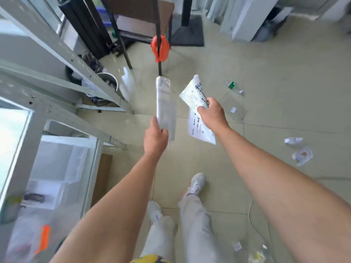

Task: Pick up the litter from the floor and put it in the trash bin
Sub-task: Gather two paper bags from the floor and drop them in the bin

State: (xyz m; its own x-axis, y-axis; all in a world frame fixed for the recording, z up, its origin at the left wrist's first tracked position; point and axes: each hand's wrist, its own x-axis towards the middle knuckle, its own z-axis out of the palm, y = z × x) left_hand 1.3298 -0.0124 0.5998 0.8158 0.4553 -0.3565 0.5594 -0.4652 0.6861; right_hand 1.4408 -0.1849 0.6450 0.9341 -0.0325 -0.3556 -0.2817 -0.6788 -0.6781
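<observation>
The left hand [156, 136] has its fingers [164, 132] closed round the lower end of a long, narrow grey-white packet [164, 103], which stands upward from the grip, clear of the floor. The right hand [212, 114] is clenched on a white printed plastic bag [195, 111]; the fingers are mostly hidden behind the knuckles, and the bag's middle disappears under the hand, with one end fanning up and the other hanging below. The print on it is too blurred to read.

Both bare forearms reach in from the bottom edge, cut off by the frame. Below them are light trousers and two pale shoes [196, 184] on the tiled floor [275, 76].

More litter lies on the floor to the right, well apart from the hands: a clear bottle with a green label [232, 86], a clear flat wrapper [235, 109], a crumpled white paper [293, 140], and just beside it a torn white wrapper [303, 155]. Small scraps near the bottom right are hard to make out.

Left of the hands a grey metal rack [79, 73] crosses the view, partly screening a round metal bin [109, 80]. Beyond the packet stands a dark pole with an orange clip [160, 48].
</observation>
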